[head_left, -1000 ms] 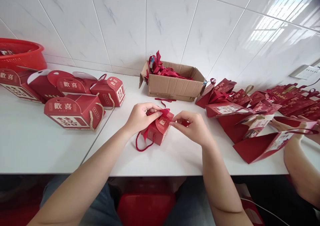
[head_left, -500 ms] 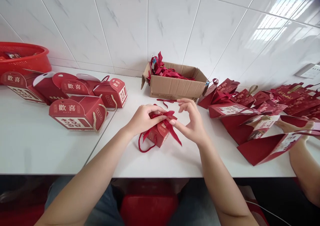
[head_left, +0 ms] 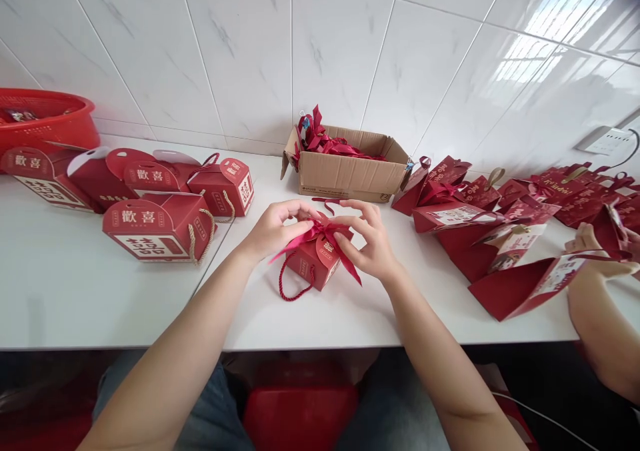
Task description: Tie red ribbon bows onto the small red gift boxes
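A small red gift box (head_left: 304,264) stands on the white table in front of me, its twisted red cord handle (head_left: 291,299) hanging down on the near side. Across its top lies a red ribbon (head_left: 326,232) tied in a bow, with tails spreading to both sides. My left hand (head_left: 273,232) pinches the bow's left part between thumb and fingers. At the other side, my right hand (head_left: 373,241) has its thumb and index finger closed on the ribbon's right part, the other fingers curved above the box.
Behind the box, a cardboard carton (head_left: 353,174) holds red ribbons. More red boxes (head_left: 150,228) and a red plastic basket (head_left: 55,128) stand at left. Red triangular boxes (head_left: 520,284) crowd the right, where another person's hands (head_left: 587,248) hold one. A loose ribbon piece (head_left: 327,204) lies near the carton.
My left hand has moved a little left and the ribbon's left tail is now drawn outward. The other person's hands have lifted a red box at right. The view has shifted slightly.
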Demonstrator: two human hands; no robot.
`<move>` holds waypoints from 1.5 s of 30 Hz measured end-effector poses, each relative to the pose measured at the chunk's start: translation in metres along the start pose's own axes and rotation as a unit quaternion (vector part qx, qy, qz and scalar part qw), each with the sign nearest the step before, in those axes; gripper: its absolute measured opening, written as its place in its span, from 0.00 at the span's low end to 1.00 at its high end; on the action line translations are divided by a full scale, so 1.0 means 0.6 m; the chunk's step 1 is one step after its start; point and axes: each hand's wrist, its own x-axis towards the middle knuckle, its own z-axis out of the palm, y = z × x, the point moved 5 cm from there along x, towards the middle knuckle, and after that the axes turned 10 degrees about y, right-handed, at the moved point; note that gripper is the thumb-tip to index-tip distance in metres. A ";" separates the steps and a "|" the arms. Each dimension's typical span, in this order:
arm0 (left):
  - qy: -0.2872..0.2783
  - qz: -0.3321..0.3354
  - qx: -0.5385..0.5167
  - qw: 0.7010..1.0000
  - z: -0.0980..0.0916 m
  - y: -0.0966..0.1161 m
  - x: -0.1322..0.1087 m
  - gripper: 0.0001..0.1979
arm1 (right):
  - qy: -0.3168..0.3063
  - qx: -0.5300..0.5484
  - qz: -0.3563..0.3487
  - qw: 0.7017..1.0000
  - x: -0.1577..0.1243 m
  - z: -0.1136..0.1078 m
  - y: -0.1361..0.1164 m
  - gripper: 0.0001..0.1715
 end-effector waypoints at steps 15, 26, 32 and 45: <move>0.016 -0.068 -0.125 0.990 -0.004 -0.019 0.005 0.08 | -0.089 -0.102 -0.100 0.986 -0.023 0.038 -0.063 0.25; 0.043 -0.082 -0.070 0.993 -0.003 -0.024 0.005 0.12 | -0.086 -0.026 -0.131 0.987 -0.035 0.043 -0.073 0.11; 0.042 -0.091 -0.099 0.990 0.003 -0.025 0.004 0.14 | -0.073 0.041 -0.133 0.988 -0.023 0.007 -0.064 0.19; 0.018 -0.018 -0.027 0.999 -0.003 -0.015 0.004 0.08 | -0.170 0.050 -0.048 0.983 0.035 0.008 0.003 0.14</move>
